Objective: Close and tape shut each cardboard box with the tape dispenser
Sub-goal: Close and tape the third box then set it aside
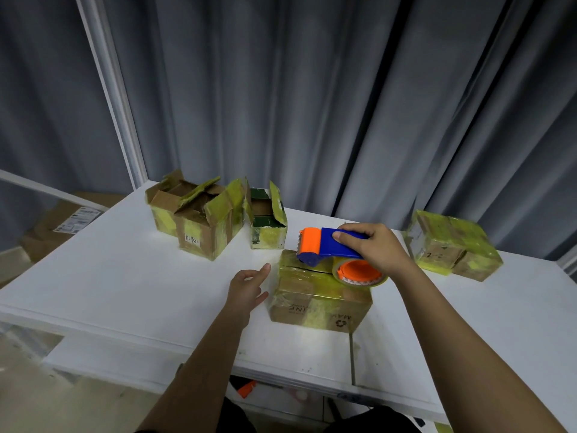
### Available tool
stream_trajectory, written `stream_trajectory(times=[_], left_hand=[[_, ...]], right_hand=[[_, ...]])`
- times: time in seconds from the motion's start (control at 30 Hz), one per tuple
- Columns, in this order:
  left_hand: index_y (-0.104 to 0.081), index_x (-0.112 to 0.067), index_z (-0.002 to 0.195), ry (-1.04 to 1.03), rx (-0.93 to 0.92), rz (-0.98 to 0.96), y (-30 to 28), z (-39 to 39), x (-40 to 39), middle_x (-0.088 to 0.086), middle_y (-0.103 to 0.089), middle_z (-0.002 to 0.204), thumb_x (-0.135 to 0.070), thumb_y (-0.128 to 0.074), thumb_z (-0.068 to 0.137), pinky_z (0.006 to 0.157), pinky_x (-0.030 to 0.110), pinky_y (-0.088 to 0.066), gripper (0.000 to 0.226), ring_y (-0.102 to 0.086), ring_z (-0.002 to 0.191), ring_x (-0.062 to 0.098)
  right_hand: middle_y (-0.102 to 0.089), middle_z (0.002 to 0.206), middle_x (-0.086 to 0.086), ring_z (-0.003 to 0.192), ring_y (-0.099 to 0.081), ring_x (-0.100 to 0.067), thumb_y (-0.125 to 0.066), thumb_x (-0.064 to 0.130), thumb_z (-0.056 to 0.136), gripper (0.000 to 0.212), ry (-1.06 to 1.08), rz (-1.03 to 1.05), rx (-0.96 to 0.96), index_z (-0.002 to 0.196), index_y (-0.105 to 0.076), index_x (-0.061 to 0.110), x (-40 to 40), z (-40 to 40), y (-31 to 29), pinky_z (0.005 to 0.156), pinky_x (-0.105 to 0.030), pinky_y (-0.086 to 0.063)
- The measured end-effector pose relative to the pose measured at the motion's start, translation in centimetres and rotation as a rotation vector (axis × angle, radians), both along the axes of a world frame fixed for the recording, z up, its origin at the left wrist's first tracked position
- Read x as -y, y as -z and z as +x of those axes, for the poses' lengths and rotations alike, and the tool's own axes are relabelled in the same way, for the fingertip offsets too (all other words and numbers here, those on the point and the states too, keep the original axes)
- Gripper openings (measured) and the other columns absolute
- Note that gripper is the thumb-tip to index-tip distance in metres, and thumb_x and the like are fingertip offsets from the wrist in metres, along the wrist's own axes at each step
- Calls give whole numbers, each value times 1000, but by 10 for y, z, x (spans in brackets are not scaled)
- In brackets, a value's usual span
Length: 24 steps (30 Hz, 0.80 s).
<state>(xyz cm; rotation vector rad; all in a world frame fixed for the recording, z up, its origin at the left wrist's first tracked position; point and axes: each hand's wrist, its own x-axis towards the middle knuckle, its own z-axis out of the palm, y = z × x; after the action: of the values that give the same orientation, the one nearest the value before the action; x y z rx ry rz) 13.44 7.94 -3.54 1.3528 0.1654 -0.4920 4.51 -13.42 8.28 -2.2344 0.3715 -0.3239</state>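
Note:
A closed cardboard box [315, 301] wrapped in yellowish tape sits in the middle of the white table [125, 276]. My right hand [374, 245] grips the blue handle of the blue and orange tape dispenser [331, 248], whose front end rests on the far top edge of this box. My left hand [248, 290] hovers open just left of the box, fingers straight, touching nothing. Two open boxes [199, 220] stand at the back left with flaps up, and a smaller open box [268, 220] stands beside them.
Closed taped boxes [452, 245] sit together at the back right. Grey curtains hang behind the table. More cardboard [62, 226] lies on the floor to the left, past the table's edge. An orange object [246, 389] lies under the table's near edge.

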Motion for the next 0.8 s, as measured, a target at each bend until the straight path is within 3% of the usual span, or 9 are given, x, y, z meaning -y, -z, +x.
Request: stream_trajectory(times=[0.1, 0.17, 0.27, 0.43, 0.6, 0.7, 0.8], left_hand=[[-52, -16, 88, 56, -26, 11, 1, -2, 4, -4, -47, 88, -34, -67, 86, 73, 27, -49, 24, -48, 77, 11], [-53, -14, 86, 78, -46, 51, -1, -3, 6, -1, -47, 84, -35, -65, 88, 66, 25, -48, 25, -48, 78, 14], [-52, -11, 81, 98, -78, 105, -4, -3, 8, 5, -39, 72, -39, -63, 88, 56, 23, -46, 31, -40, 63, 13], [-42, -10, 74, 34, -12, 127, -5, 9, 1, 6, -32, 63, -44, -64, 86, 68, 28, -54, 42, -37, 57, 14], [-35, -10, 61, -33, 239, 253, -14, 21, -6, 11, -33, 65, -38, -65, 87, 53, 17, -45, 48, -42, 62, 15], [-33, -10, 57, -16, 226, 277, -16, 21, -4, 10, -32, 62, -37, -68, 85, 54, 19, -46, 52, -42, 60, 16], [-36, -9, 57, 36, 120, 266, -10, 17, 1, 8, -34, 61, -37, -70, 83, 66, 29, -49, 51, -42, 58, 16]], right_hand=[[-65, 101, 14, 90, -60, -7, -64, 46, 86, 26, 7, 6, 1, 108, -67, 31, -1, -1, -1, 68, -18, -47], [-63, 98, 16, 89, -60, -7, -65, 45, 86, 23, 8, 12, -2, 105, -65, 33, -2, -1, -1, 68, -19, -48], [-61, 96, 17, 88, -59, -7, -64, 45, 86, 19, 10, 2, -5, 102, -61, 36, -2, -1, 0, 70, -20, -49], [-62, 94, 17, 88, -59, -7, -64, 44, 87, 22, 12, 0, 3, 106, -63, 34, 0, -1, 1, 68, -19, -49], [-61, 95, 17, 88, -58, -7, -64, 45, 87, 25, 12, -11, -3, 109, -62, 33, -1, 0, 1, 68, -20, -49], [-61, 94, 17, 88, -59, -7, -64, 45, 87, 19, 8, -9, 5, 103, -61, 36, 0, 0, 2, 70, -21, -50], [-62, 95, 14, 90, -60, -10, -64, 45, 87, 22, 11, -13, 7, 106, -62, 34, -1, 0, 3, 71, -21, -50]])
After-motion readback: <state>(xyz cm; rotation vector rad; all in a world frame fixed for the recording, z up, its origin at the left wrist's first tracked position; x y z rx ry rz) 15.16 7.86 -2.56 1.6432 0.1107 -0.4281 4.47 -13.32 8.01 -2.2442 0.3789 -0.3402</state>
